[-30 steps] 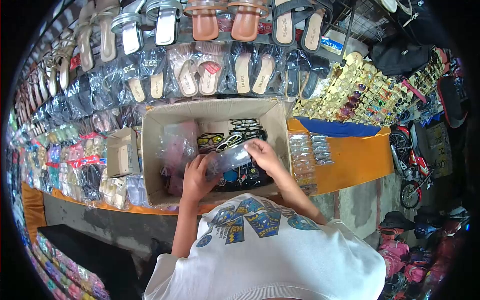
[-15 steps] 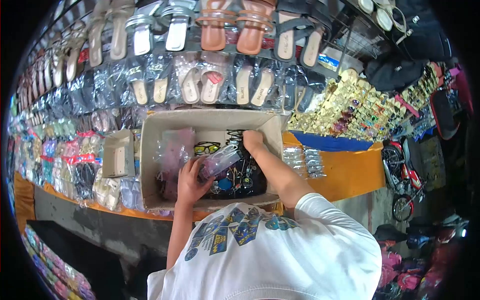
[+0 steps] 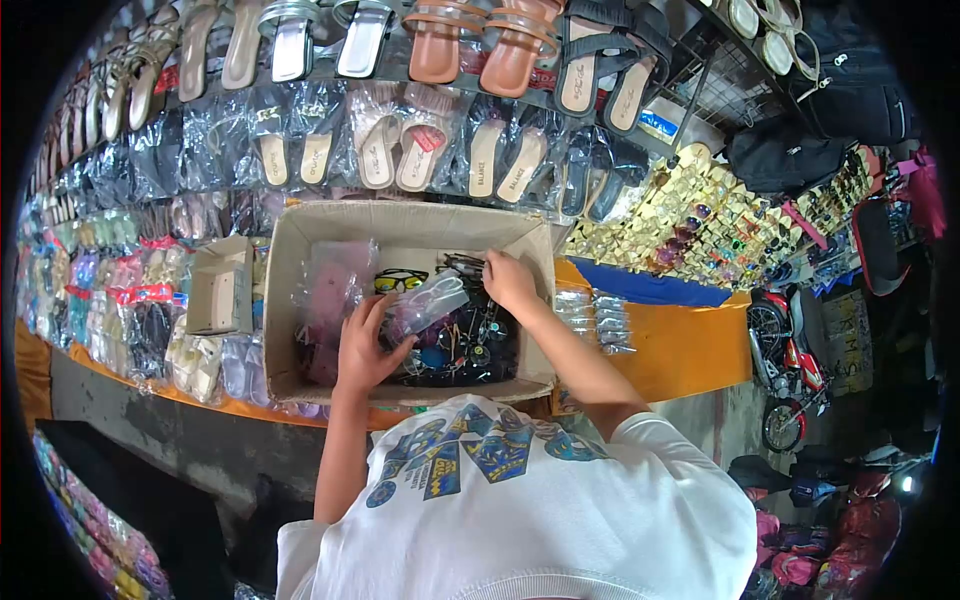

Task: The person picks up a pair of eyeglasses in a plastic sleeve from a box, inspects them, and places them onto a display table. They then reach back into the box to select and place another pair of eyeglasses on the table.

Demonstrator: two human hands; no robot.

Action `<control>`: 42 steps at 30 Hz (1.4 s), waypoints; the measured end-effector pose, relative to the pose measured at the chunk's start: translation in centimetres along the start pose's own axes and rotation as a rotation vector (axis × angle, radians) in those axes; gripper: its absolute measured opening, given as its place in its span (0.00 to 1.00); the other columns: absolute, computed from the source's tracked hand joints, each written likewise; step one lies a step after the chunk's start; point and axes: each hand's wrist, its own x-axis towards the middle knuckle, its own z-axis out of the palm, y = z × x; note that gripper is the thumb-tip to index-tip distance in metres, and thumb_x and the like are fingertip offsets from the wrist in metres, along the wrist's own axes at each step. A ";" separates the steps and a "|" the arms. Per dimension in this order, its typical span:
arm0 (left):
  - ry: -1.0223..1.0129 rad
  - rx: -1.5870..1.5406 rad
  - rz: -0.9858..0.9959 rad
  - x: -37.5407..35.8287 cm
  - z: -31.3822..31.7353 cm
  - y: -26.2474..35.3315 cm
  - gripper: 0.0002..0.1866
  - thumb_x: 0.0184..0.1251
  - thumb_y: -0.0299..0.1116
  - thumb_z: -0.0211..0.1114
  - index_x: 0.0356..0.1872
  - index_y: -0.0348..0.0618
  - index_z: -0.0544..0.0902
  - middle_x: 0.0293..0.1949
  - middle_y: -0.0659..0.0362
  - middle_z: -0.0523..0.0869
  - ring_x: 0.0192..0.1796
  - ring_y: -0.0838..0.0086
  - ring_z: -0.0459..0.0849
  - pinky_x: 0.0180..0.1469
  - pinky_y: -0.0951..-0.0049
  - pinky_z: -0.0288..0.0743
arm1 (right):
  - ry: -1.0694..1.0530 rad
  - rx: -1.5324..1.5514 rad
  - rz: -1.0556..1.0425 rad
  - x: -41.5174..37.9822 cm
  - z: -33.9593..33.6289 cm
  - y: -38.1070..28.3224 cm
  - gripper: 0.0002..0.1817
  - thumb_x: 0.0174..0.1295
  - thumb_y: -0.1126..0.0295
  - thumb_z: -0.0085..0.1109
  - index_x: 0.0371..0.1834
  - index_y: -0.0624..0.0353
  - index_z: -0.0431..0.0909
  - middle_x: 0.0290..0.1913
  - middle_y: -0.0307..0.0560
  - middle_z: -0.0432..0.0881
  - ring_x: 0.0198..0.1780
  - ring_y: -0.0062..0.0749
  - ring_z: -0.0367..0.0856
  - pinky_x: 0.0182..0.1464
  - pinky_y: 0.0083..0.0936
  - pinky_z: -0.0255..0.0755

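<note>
A large cardboard box (image 3: 400, 222) holds a jumble of small things. My left hand (image 3: 370, 345) is inside it, thumb and fingers around the near end of a clear plastic packet (image 3: 432, 303) with something pale in it. Yellow-lensed glasses (image 3: 400, 280) lie just beyond that packet. At the box's right side, my right hand (image 3: 510, 280) reaches in, its fingertips closed on dark-framed eyeglasses (image 3: 462, 264); part of them is hidden. Dark tangled items (image 3: 470, 345) cover the bottom between my hands. A pinkish plastic bag (image 3: 335, 290) rests along the left wall.
A small open carton (image 3: 220, 290) stands left of the box. Rows of sandals (image 3: 435, 50) rise behind it. Gold-coloured display pieces (image 3: 680, 220) and clear packets (image 3: 610, 320) on orange cloth (image 3: 690, 350) lie to the right. A red motorcycle (image 3: 795, 365) stands farther right.
The view has shifted slightly. My right hand has drawn a little toward me, and the dark eyeglasses by its fingers sit at a different angle. My left hand stays at the packet.
</note>
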 end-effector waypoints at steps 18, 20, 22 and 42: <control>-0.075 -0.090 0.017 0.2 0.6 -0.4 0.39 0.51 0.30 0.83 0.68 0.41 0.79 0.58 0.47 0.83 0.51 0.53 0.85 0.52 0.62 0.81 | -0.013 1.298 0.405 -11.5 -8.3 -0.6 0.26 0.65 0.79 0.72 0.67 0.64 0.79 0.56 0.44 0.86 0.47 0.22 0.85 0.50 0.21 0.79; -0.082 -0.104 0.013 0.1 0.5 -0.3 0.39 0.51 0.31 0.83 0.68 0.41 0.79 0.58 0.47 0.83 0.51 0.53 0.85 0.51 0.62 0.81 | -0.004 1.252 0.428 -11.9 -9.3 0.2 0.26 0.65 0.77 0.72 0.68 0.63 0.79 0.54 0.43 0.87 0.47 0.21 0.85 0.49 0.21 0.79; -0.132 -0.130 -0.006 0.0 0.4 -0.3 0.39 0.52 0.33 0.83 0.68 0.41 0.80 0.57 0.47 0.84 0.52 0.53 0.85 0.51 0.62 0.81 | 0.032 1.207 0.510 -12.0 -11.9 -0.3 0.23 0.69 0.74 0.71 0.66 0.63 0.79 0.48 0.41 0.88 0.45 0.21 0.86 0.44 0.19 0.79; -0.121 -0.144 0.063 -0.6 -0.1 0.3 0.37 0.52 0.37 0.84 0.66 0.44 0.82 0.60 0.48 0.85 0.61 0.49 0.83 0.65 0.56 0.75 | 0.355 1.653 0.532 -11.6 -10.7 -2.2 0.12 0.72 0.67 0.68 0.53 0.60 0.82 0.43 0.40 0.89 0.43 0.23 0.86 0.44 0.21 0.74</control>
